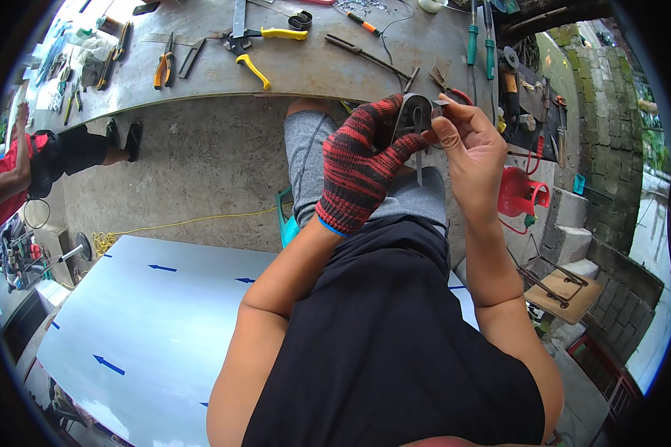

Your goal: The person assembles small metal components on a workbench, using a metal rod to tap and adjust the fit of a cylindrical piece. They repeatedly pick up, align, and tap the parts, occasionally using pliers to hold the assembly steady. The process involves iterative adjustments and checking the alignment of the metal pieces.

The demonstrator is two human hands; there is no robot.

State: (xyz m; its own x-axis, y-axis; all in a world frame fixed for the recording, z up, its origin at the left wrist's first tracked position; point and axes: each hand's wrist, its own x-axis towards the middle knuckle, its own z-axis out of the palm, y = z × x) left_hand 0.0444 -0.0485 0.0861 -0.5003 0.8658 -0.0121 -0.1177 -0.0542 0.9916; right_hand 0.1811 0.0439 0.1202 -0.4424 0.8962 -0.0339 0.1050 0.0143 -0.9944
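Observation:
My left hand [358, 170], in a red and black knitted glove, is closed round a grey metal piece [405, 119] with a rounded top and a curled strip inside it. A narrow tail of that strip hangs below my fingers. Beside it, my bare right hand [473, 153] pinches a small thin piece of metal [439, 109] between thumb and fingers, close against the curved piece. Whether the two pieces are joined cannot be made out. Both hands are raised over my lap, by the front edge of the metal worktable [224, 71].
On the worktable lie yellow-handled snips [283, 33], orange-handled pliers [164, 67], a T-shaped metal rod [365, 54] and green-handled tools [473, 45]. A red gas cylinder [516, 192] stands to my right. A large sheet with blue arrows [156, 328] lies behind me. Another person [45, 160] is at far left.

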